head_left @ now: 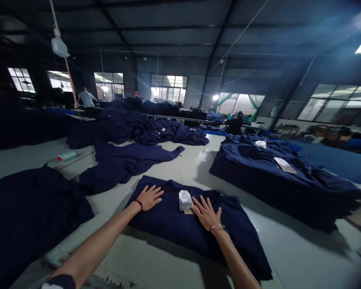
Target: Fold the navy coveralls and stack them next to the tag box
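Observation:
A folded navy garment lies on the pale grey work table directly in front of me. My left hand rests flat on its upper left part, fingers spread. My right hand presses flat on its upper right part, just beside a paper hang tag lying on the cloth. Neither hand grips anything. A dark band circles my left wrist, and a metal bracelet circles my right.
Heaps of navy garments lie to the left and ahead, with a tall stack to the right. A teal bottle lies on the table. Two co-workers sit or stand far off.

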Demonstrator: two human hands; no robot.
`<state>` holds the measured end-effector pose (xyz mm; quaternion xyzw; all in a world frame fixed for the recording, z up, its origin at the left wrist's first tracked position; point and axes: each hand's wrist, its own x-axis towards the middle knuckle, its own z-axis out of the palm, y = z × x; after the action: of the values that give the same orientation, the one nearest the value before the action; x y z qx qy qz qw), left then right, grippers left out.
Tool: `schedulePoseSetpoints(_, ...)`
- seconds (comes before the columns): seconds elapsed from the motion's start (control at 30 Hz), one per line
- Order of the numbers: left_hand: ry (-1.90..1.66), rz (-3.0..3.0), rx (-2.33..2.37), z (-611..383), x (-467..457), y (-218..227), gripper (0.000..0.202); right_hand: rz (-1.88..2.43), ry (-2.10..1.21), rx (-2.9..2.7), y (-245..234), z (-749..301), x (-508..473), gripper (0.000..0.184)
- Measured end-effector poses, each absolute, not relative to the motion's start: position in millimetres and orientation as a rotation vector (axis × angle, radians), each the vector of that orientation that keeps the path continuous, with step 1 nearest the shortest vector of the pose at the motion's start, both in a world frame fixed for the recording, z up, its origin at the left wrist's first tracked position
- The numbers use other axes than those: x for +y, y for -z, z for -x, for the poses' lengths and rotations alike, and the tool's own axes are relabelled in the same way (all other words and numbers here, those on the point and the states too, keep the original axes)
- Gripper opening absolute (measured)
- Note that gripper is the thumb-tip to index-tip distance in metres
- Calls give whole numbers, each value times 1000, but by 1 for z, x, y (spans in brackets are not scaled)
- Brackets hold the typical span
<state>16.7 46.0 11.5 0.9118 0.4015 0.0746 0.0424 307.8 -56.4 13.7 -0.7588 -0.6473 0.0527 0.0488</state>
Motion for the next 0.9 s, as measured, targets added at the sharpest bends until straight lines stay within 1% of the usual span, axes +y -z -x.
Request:
schedulePoseSetpoints(0.1, -79, -2708, 1283, -10, 51, -8, 52, 2318, -226, -1968, -10, -307, -53, 53)
schedulePoseSetpoints(0.23, -56, -2709, 1287, -12, 53, -7, 53, 2303, -259, -1966, -17, -304, -58, 54)
schedulePoseSetpoints(0.43, -168, -2785, 1332, -9, 44, -12, 51, 2365, 4, -1909, -19, -310, -83, 52)
schedulePoseSetpoints(0.6, -73, -2661, 1396, -3, 39, -10, 55, 2496, -193, -1787, -13, -318, -94, 54)
schedulePoseSetpoints(0.9, -2, -2641, 1409, -11, 27, -15, 56, 2502, -240, -1771, -14, -320, -105, 54)
